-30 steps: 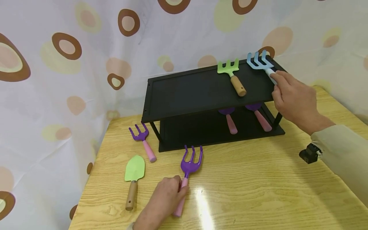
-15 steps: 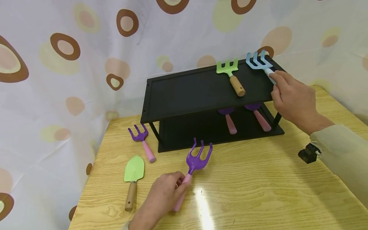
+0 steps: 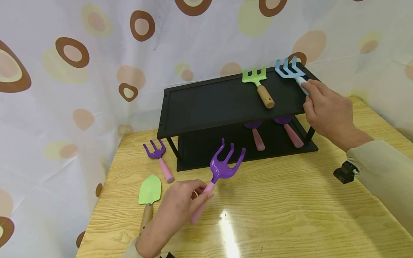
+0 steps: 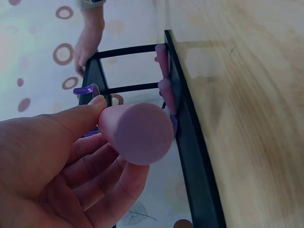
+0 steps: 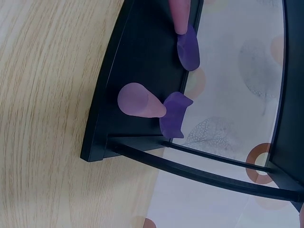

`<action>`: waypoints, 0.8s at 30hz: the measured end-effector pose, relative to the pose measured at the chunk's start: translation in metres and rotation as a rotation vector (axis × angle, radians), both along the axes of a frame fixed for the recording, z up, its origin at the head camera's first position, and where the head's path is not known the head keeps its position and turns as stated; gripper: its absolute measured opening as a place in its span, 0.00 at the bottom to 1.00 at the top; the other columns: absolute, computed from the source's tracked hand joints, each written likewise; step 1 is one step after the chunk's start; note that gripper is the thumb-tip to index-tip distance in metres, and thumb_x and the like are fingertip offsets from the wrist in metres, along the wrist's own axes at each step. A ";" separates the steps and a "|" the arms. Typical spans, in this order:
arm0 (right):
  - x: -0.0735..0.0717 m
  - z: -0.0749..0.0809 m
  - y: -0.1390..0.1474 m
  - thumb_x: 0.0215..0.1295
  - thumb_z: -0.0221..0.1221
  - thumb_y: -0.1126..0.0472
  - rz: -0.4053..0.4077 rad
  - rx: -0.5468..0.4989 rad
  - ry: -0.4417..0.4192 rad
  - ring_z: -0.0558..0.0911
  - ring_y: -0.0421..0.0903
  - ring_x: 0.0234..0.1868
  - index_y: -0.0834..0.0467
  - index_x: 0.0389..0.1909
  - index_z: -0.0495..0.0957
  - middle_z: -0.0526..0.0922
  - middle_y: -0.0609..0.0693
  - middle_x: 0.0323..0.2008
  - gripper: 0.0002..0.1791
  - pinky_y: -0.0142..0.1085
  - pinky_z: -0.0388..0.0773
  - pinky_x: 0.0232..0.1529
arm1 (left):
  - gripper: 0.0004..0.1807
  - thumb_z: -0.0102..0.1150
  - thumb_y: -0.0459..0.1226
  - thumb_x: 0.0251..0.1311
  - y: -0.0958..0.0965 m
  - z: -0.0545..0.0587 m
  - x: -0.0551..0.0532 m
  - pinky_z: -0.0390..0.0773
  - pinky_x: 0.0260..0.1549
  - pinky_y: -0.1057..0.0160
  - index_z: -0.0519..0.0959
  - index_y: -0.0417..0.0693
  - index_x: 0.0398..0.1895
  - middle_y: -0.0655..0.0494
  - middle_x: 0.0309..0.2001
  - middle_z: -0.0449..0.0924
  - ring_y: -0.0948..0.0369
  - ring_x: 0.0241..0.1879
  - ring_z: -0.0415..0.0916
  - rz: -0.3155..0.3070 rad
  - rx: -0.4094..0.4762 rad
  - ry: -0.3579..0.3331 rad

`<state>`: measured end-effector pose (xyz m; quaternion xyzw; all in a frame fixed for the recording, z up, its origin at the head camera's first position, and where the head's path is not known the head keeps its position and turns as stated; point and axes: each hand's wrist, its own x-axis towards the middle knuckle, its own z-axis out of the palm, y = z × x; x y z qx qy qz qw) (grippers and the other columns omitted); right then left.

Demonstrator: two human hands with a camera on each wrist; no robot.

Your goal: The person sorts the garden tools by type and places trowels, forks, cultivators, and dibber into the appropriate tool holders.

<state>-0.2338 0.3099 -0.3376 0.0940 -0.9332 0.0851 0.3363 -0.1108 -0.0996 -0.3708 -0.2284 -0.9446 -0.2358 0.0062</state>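
My left hand [image 3: 180, 202] pinches the pink handle of a purple three-pronged hand fork [image 3: 222, 168], held raised over the table with its prongs toward the rack. In the left wrist view the butt of the pink handle [image 4: 145, 134] faces the camera, between thumb and fingers. At the upper right corner of the black two-tier rack [image 3: 200, 107], my right hand [image 3: 330, 111] grips the white handle of a light blue hand rake [image 3: 292, 71]. That rake lies on the top shelf, right of a green hand rake [image 3: 262, 89] with a wooden handle.
Two purple tools with pink handles [image 3: 258, 139] [image 3: 293, 135] lie on the lower shelf. Left of the rack, a smaller purple fork [image 3: 158, 157] and a green trowel [image 3: 150, 191] rest on the wooden table [image 3: 274, 204]. A patterned cloth [image 3: 80, 150] hangs behind.
My left hand has lifted the purple fork off the table and tilted its prongs up and right, toward the rack. The right hand stays on the blue rake.
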 end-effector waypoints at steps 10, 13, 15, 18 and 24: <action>0.001 0.001 0.000 0.74 0.42 0.59 -0.001 -0.007 -0.016 0.84 0.66 0.47 0.60 0.65 0.70 0.75 0.61 0.63 0.23 0.56 0.77 0.20 | 0.08 0.67 0.47 0.61 0.009 0.017 -0.009 0.74 0.24 0.76 0.87 0.55 0.36 0.69 0.25 0.83 0.74 0.22 0.71 -0.014 0.052 0.114; 0.001 0.000 0.000 0.74 0.42 0.59 0.001 -0.007 -0.011 0.84 0.66 0.47 0.60 0.65 0.70 0.75 0.61 0.63 0.23 0.56 0.77 0.20 | 0.08 0.67 0.45 0.61 0.012 0.021 -0.013 0.77 0.26 0.76 0.87 0.52 0.36 0.66 0.26 0.84 0.73 0.23 0.73 -0.026 0.081 0.124; 0.001 0.000 0.001 0.74 0.42 0.59 -0.002 -0.007 -0.010 0.84 0.65 0.47 0.60 0.65 0.70 0.75 0.60 0.63 0.23 0.56 0.77 0.20 | 0.08 0.69 0.44 0.60 0.015 0.024 -0.016 0.78 0.27 0.76 0.87 0.50 0.34 0.65 0.26 0.85 0.72 0.23 0.75 -0.034 0.097 0.143; 0.001 0.000 0.001 0.74 0.42 0.59 -0.007 -0.005 -0.011 0.84 0.65 0.47 0.60 0.65 0.70 0.75 0.60 0.63 0.23 0.57 0.78 0.22 | 0.08 0.70 0.43 0.59 0.018 0.029 -0.019 0.78 0.27 0.75 0.87 0.48 0.32 0.63 0.25 0.85 0.71 0.23 0.75 -0.045 0.103 0.190; 0.000 0.000 0.000 0.74 0.42 0.58 -0.017 -0.004 -0.020 0.84 0.66 0.48 0.60 0.66 0.70 0.75 0.60 0.64 0.23 0.58 0.79 0.25 | 0.10 0.67 0.45 0.61 0.025 0.039 -0.023 0.77 0.26 0.77 0.86 0.49 0.31 0.63 0.24 0.84 0.72 0.23 0.75 -0.055 0.111 0.222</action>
